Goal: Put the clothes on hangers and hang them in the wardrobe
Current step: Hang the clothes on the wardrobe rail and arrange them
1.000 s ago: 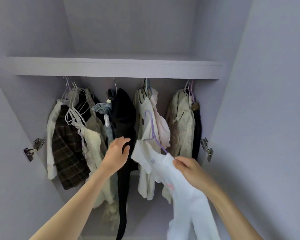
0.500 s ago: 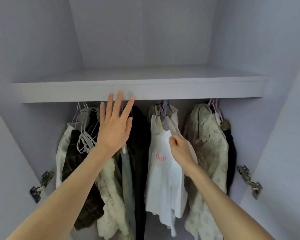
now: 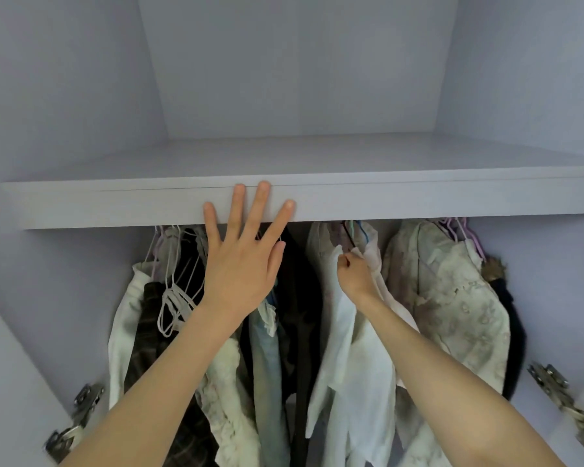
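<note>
- Hanging between a black garment (image 3: 295, 298) and a floral blouse (image 3: 452, 298), the white top (image 3: 354, 358) was seen under the shelf (image 3: 418, 200), its upper edge bunched at the right hand (image 3: 353, 276).
- It was judged light, soft and limp — likely to slide off a hanger if tugged by the hem, so best taken at the shoulder or by the hanger's neck.
- The right hand was closed in a fist, with fabric pinched at the collar.
- The left hand (image 3: 241, 264) was spread flat, fingers straight, fingertips laid against the shelf's front edge; nothing was held.
- The rail was hidden behind the shelf, so it could not be told whether the hook was seated.
- The top's own hanger was scarcely made out — only coloured hooks (image 3: 354, 230) were glimpsed above the fist.
</note>
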Demonstrator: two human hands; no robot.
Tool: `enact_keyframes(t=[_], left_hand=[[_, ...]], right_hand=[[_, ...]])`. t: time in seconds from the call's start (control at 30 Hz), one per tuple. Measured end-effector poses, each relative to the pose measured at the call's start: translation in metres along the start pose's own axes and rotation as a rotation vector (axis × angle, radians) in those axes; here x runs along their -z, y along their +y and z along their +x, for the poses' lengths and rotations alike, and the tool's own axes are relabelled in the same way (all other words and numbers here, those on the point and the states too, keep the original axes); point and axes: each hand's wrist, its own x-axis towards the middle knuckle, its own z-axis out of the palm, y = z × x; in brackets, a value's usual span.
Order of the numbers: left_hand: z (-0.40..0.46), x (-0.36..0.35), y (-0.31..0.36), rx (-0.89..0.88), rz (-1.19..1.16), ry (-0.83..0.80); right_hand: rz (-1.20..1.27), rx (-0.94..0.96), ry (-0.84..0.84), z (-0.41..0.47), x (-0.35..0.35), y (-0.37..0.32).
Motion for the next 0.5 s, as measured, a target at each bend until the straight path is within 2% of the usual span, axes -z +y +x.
enact_keyframes(t=[0.23, 0.43, 0.5], left_hand=[[-0.001, -0.003, 0.002, 0.016, 0.020, 0.005], [0.000, 0.006, 0.006, 0.009, 0.058, -0.082], [-0.001, 0.016, 0.002, -0.016, 0.082, -0.132]], right_hand=[[-0.079, -0.050, 0.070, -0.007, -0.001, 0.015], [-0.100, -0.009, -0.097, -0.030, 0.023, 0.014], [-0.142, 0.066, -0.128, -0.034, 0.038, 0.013]])
